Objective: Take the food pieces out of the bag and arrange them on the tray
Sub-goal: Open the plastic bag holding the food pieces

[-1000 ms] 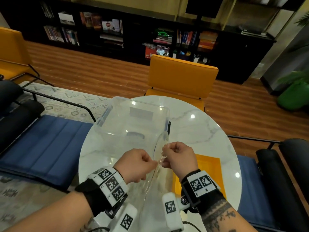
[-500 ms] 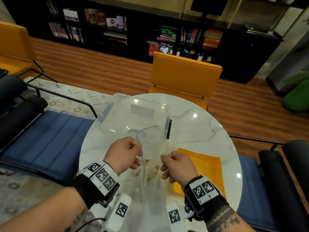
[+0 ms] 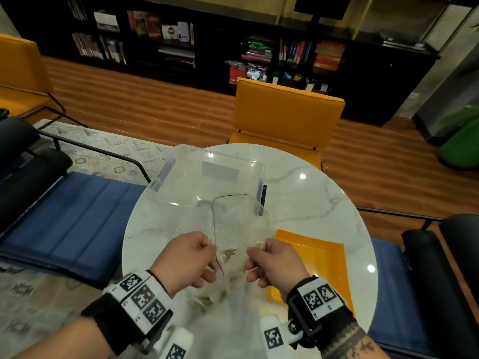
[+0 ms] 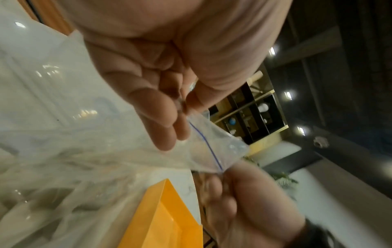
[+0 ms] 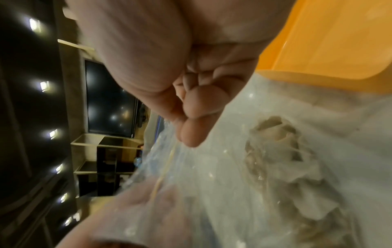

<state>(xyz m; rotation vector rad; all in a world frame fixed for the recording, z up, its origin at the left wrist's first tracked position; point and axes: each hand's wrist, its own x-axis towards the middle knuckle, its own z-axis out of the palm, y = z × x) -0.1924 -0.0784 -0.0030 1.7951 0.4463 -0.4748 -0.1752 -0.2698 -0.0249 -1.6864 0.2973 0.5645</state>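
A clear zip bag (image 3: 234, 257) with pale food pieces (image 3: 211, 297) inside is held over the marble table. My left hand (image 3: 190, 257) pinches its left lip by the blue zip line (image 4: 208, 147). My right hand (image 3: 269, 261) pinches the right lip, and the mouth gapes between the two hands. The right wrist view shows the greyish food pieces (image 5: 282, 147) through the plastic. The orange tray (image 3: 320, 265) lies on the table just right of my right hand, and nothing shows on its visible part.
A clear plastic storage box (image 3: 210, 182) stands on the round marble table (image 3: 324, 203) beyond the bag. An orange chair (image 3: 287, 117) is at the far side. Blue seats (image 3: 72, 218) flank the table left and right.
My hands moved apart, from touching at the closed zip to each holding one lip. The bag's mouth has opened wide between them.
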